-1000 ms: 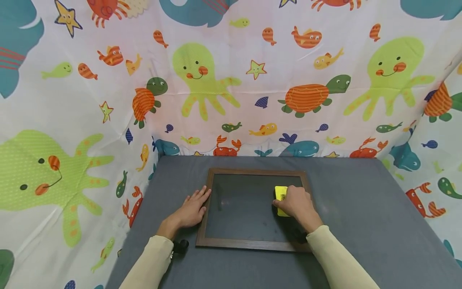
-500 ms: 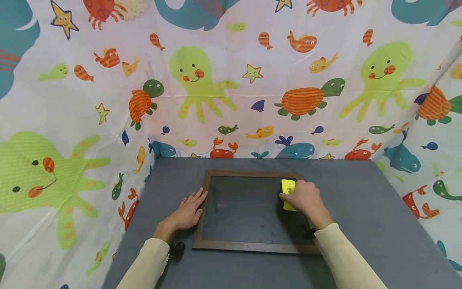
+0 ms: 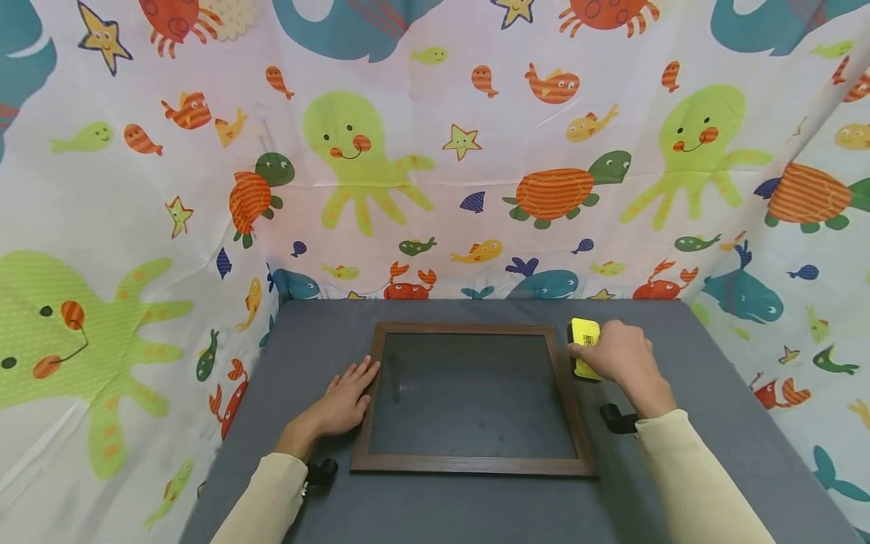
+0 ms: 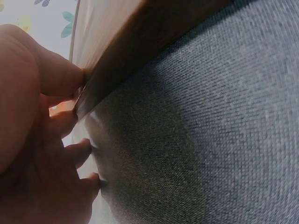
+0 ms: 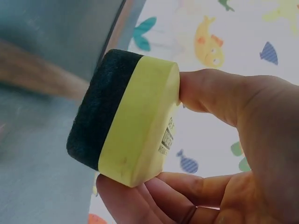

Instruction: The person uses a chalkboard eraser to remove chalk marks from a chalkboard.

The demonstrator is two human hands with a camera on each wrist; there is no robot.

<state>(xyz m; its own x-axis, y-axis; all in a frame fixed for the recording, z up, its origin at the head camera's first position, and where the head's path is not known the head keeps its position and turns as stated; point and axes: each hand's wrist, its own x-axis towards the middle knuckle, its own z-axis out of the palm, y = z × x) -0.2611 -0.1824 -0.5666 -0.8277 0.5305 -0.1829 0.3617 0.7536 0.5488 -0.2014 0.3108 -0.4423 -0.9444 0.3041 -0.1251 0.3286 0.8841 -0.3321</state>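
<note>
A blackboard (image 3: 469, 393) with a brown wooden frame (image 3: 469, 464) lies flat, with a few faint marks on its dark surface. My left hand (image 3: 340, 402) rests at the frame's left side, fingers extended and fingertips on its edge; the left wrist view shows the thumb and fingertips along the wooden rim (image 4: 126, 51). Just off the frame's right side, my right hand (image 3: 624, 361) holds a yellow board eraser (image 3: 583, 334). Up close in the right wrist view, thumb and fingers pinch the eraser (image 5: 135, 121) by its yellow body, the black felt face turned away from the palm.
A grey cloth (image 3: 435, 510) covers the table. White curtains (image 3: 408, 189) printed with sea animals stand behind and at both sides. Each wrist carries a small black camera mount (image 3: 617, 419).
My right hand has moved the eraser rightward, from over the board to beyond the frame's right side. The left hand stays at the left edge, while the head view has turned slightly right.
</note>
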